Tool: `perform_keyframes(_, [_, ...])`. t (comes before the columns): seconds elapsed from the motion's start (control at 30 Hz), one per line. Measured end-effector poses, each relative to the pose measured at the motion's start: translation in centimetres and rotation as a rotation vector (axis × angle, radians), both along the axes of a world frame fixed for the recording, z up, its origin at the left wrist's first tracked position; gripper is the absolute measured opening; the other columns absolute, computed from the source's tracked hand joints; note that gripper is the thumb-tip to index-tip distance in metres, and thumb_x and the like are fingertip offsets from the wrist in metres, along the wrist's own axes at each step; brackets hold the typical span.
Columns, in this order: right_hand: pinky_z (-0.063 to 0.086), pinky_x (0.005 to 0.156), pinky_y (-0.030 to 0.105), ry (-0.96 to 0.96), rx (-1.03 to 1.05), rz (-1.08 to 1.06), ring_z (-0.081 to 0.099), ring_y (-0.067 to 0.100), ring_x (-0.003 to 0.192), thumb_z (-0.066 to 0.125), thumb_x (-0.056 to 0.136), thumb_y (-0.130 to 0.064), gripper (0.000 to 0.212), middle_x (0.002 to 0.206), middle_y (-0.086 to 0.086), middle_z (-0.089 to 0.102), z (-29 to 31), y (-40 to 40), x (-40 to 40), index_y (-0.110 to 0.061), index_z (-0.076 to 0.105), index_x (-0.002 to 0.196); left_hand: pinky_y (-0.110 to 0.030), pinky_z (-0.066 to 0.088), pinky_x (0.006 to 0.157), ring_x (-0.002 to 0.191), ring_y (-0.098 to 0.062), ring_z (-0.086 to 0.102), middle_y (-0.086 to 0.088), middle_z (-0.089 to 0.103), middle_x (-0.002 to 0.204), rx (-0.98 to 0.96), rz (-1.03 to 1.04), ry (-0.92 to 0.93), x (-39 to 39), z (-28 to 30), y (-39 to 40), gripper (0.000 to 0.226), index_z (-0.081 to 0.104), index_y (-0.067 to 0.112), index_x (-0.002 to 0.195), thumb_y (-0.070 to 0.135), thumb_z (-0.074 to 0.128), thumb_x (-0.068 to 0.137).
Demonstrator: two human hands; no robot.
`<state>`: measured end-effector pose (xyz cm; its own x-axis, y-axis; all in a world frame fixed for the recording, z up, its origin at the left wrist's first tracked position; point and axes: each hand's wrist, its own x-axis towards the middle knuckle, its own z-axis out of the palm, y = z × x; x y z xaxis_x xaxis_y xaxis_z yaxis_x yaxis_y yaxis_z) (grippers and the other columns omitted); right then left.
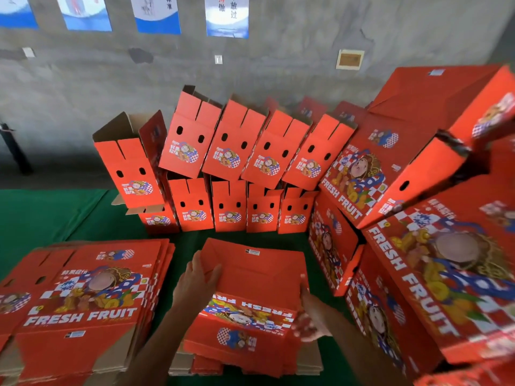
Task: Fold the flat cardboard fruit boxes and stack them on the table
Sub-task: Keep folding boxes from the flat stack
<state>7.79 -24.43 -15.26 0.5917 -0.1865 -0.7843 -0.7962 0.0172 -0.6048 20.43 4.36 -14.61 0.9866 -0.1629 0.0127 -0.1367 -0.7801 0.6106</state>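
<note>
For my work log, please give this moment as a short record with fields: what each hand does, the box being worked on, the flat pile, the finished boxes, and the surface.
left hand: on the left side of the centre box, thumb over its edge
right hand: holds the box's right side; blurred
centre box: red, half formed, over more flat cardboard
flat pile: unfolded boxes, left of the hands
folded boxes: two rows at the back by the wall, upper row tilted
right stack: larger faces, leaning, blurred
surface: green cover
</note>
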Motion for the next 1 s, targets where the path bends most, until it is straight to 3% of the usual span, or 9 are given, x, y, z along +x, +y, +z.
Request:
perform_keyframes(0.1, [0.057,0.073,0.033,-0.031,0.085,-0.053,0.064,0.023,0.085,0.031,0.101,-0.069,0.073,0.104,0.014,0.067,-1.3,0.7,-1.2,-0.005,0.062,0.120,-0.048,0.048,0.101,0.128,-0.031,0.056,-0.007,0.043,0.155,-0.046,-0.023,0.033,-0.1,0.2,1.0,0.087,0.013,0.025,0.160,0.071,0.046,0.094])
perform_keyframes(0.23, [0.057,0.072,0.035,-0.294,-0.069,-0.137,0.066,0.022,0.086,0.040,0.111,-0.032,0.023,0.103,0.007,0.068,-1.7,1.1,-1.4,-0.033,0.057,0.126,-0.054,0.051,0.102,0.126,-0.032,0.057,-0.011,0.041,0.155,-0.181,-0.062,0.091,-1.1,0.6,2.1,0.088,0.012,0.022,0.161,0.059,0.057,0.095])
perform_keyframes(0.37, [0.060,0.079,0.039,-0.217,0.038,-0.049,0.065,0.024,0.094,0.041,0.108,-0.047,0.034,0.107,0.009,0.067,-1.1,1.3,-2.2,-0.025,0.059,0.125,-0.058,0.049,0.103,0.129,-0.034,0.054,-0.016,0.040,0.152,-0.284,-0.076,0.120,-2.9,0.6,3.5,0.093,0.017,0.019,0.160,0.059,0.061,0.088])
perform_keyframes(0.47, [0.060,0.074,0.038,-0.190,0.021,0.052,0.065,0.031,0.103,0.039,0.106,-0.055,0.034,0.116,0.009,0.063,-1.1,1.4,-3.2,-0.037,0.046,0.134,-0.058,0.049,0.104,0.130,-0.034,0.053,-0.013,0.038,0.154,-0.399,-0.045,0.132,-4.4,0.0,4.3,0.088,0.015,0.023,0.162,0.049,0.063,0.092])
perform_keyframes(0.57, [0.060,0.076,0.039,-0.248,-0.006,0.046,0.065,0.032,0.100,0.033,0.107,-0.058,0.037,0.116,0.010,0.064,-1.5,1.9,-3.6,-0.041,0.041,0.139,-0.048,0.060,0.089,0.118,-0.029,0.059,-0.009,0.038,0.152,-0.494,0.042,0.142,-5.3,-0.6,5.9,0.078,0.018,0.033,0.160,0.038,0.064,0.097])
perform_keyframes(0.67, [0.063,0.076,0.040,-0.333,0.017,0.052,0.069,0.033,0.099,0.033,0.112,-0.043,0.039,0.123,0.013,0.062,-1.0,2.9,-3.4,-0.041,0.035,0.150,-0.036,0.062,0.067,0.102,-0.028,0.065,-0.015,0.044,0.147,-0.529,0.097,0.151,-5.4,0.3,7.3,0.070,0.026,0.032,0.157,0.025,0.064,0.100])
perform_keyframes(0.8, [0.064,0.078,0.045,-0.446,0.003,0.099,0.071,0.038,0.099,0.033,0.113,-0.014,0.055,0.134,0.023,0.060,2.6,3.9,-1.7,-0.045,0.026,0.158,-0.056,0.059,0.086,0.109,-0.035,0.062,-0.017,0.050,0.140,-0.669,0.155,0.102,-4.9,4.9,8.7,0.062,0.038,0.026,0.152,0.013,0.067,0.098])
perform_keyframes(0.87, [0.063,0.081,0.049,-0.533,0.025,0.084,0.072,0.039,0.097,0.037,0.111,-0.006,0.060,0.126,0.022,0.064,6.0,3.6,-0.6,-0.041,0.027,0.158,-0.058,0.060,0.086,0.115,-0.036,0.062,-0.009,0.054,0.137,-0.831,0.136,0.080,-4.6,8.2,9.3,0.065,0.044,0.035,0.148,0.019,0.073,0.093])
perform_keyframes(1.0, [0.063,0.065,0.039,-0.718,-0.019,0.113,0.073,0.029,0.072,0.042,0.104,0.007,0.072,0.118,0.019,0.066,15.8,1.7,1.2,-0.045,0.034,0.152,-0.035,0.064,0.070,0.102,-0.016,0.074,0.014,0.072,0.120,-0.996,-0.013,-0.037,-4.2,15.7,8.7,0.055,0.056,0.066,0.124,0.034,0.075,0.083])
